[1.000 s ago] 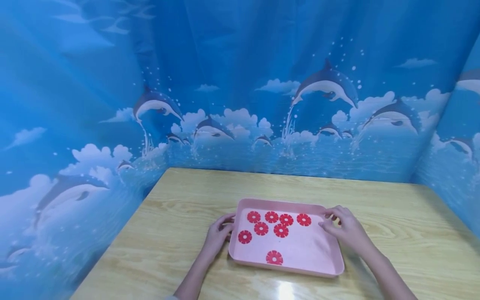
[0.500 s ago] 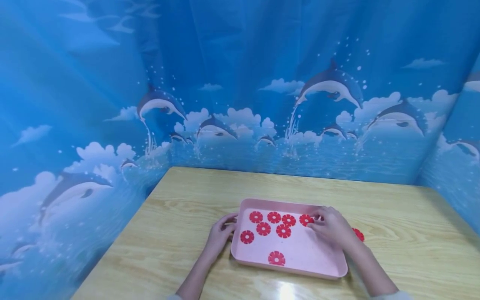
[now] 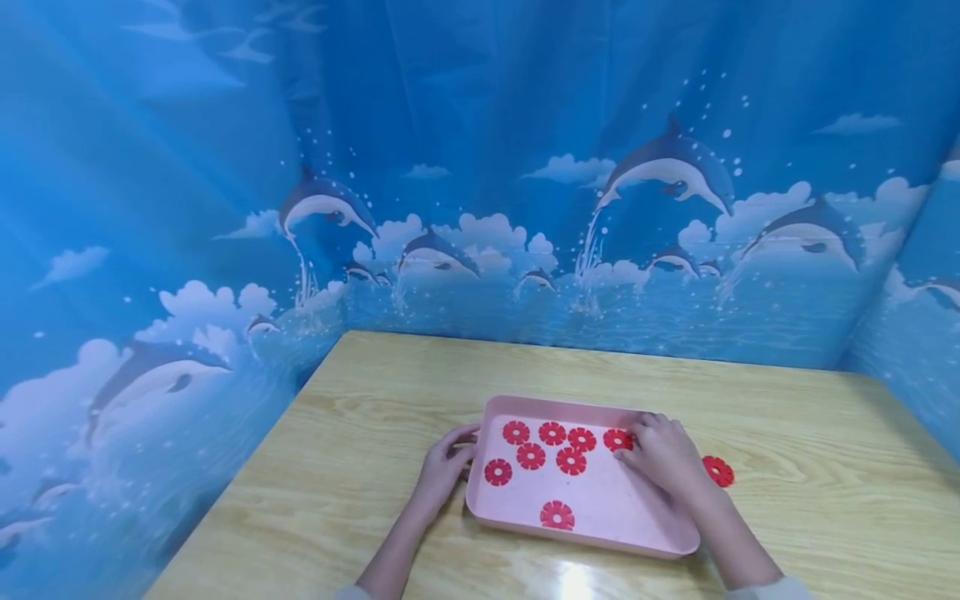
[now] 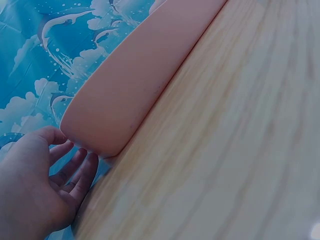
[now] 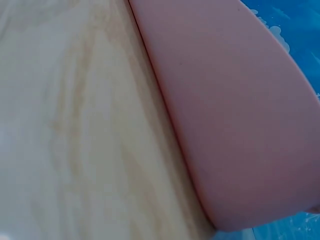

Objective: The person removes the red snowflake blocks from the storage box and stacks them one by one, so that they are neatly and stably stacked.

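Note:
A shallow pink tray rests on the table. Several red notched building discs with holes in their middles lie in it. My right hand reaches over the tray's right wall, its thumb and fingers at the edge of the rightmost red disc and partly hiding it. My left hand is at the tray's left side; in the left wrist view, the thumb and relaxed fingers of the left hand touch the outer corner of the tray. The right wrist view shows mostly the tray's outer wall, with the fingers hidden.
One red disc lies on the wooden table, outside the tray and beside my right forearm. A blue dolphin-print curtain hangs behind and to the sides of the table.
My right hand has moved left from the tray's right rim to the rightmost disc inside. The disc outside the tray has come into fuller view. My left hand has stayed at the tray's left side.

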A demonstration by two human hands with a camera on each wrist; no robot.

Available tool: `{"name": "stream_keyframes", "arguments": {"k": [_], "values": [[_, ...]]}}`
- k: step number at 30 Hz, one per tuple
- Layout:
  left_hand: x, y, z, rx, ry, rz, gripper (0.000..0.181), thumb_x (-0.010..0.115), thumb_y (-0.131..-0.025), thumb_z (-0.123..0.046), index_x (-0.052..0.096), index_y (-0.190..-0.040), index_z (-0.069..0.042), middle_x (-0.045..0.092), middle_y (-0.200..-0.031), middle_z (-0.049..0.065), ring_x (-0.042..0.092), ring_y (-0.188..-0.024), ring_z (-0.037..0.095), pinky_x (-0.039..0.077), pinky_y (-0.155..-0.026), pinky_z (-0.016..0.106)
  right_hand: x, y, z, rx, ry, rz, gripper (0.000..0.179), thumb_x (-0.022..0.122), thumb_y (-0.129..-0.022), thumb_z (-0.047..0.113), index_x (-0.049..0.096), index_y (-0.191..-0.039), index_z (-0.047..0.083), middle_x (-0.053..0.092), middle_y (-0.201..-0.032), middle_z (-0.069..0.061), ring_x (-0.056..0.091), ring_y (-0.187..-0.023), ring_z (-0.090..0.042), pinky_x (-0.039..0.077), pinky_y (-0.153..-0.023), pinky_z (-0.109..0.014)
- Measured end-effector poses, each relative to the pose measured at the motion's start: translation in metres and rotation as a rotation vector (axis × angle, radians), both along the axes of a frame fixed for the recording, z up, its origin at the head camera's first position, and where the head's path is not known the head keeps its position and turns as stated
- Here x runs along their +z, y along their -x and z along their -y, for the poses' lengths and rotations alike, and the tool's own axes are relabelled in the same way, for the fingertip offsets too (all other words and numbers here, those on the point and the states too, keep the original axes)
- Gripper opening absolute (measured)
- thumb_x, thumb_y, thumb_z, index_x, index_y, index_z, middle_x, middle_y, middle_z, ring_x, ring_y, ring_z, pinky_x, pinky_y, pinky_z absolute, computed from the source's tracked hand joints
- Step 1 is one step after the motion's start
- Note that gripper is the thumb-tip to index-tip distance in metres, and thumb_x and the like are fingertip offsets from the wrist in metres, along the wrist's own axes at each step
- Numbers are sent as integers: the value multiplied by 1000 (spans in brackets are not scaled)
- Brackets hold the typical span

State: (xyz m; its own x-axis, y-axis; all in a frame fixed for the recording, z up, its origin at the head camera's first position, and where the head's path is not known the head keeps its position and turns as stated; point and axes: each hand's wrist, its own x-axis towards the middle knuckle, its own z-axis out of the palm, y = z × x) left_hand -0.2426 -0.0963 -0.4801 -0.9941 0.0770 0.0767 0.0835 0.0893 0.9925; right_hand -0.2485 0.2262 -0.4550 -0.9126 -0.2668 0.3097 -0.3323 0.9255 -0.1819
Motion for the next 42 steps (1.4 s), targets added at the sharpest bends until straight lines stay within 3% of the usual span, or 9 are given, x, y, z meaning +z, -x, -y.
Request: {"name": "stream_keyframes", "arguments": {"k": [11,17,20,27,34,42], "values": [[4,0,0,-10,-30,18,36,57,-86,-5,55,-121,5,55,-108,19,56,-80,21,54,-57,27,-4,0,0,49,111,40,34,79,-70,27,68,-93,5,60,-104,-13,48,-104,-36,39,-86,-51],[28,-13,-3,-7,-10,25,35,54,-87,-1,53,-120,10,53,-108,24,56,-81,25,54,-59,28,-3,-1,-1,60,100,34,37,78,-70,28,68,-94,3,60,-106,-14,47,-106,-37,39,-87,-53],[34,-17,-4,-7,-9,21,35,53,-87,-1,53,-120,10,53,-108,24,56,-81,25,54,-59,27,-4,-1,-1,59,98,32,34,77,-70,26,68,-93,3,60,-105,-15,47,-107,-38,38,-87,-53],[32,-15,-3,-7,-13,18,35,54,-86,0,52,-120,10,54,-108,23,57,-82,27,55,-59,28,-5,0,-1,46,117,29,29,78,-69,26,68,-89,6,61,-102,-12,48,-105,-36,39,-87,-51],[31,-15,-4,-13,-14,14,35,54,-87,-1,52,-120,10,52,-110,26,57,-84,30,55,-61,31,-5,-2,-2,39,154,14,29,79,-67,27,65,-85,8,54,-82,0,49,-83,-21,40,-75,-40],[31,-16,-4,-6,-8,21,36,54,-86,-1,53,-120,9,53,-109,24,56,-85,31,55,-61,29,3,-11,-7,7,244,48,34,80,-67,24,65,-94,9,55,-84,3,49,-82,-18,44,-70,-36]]}}
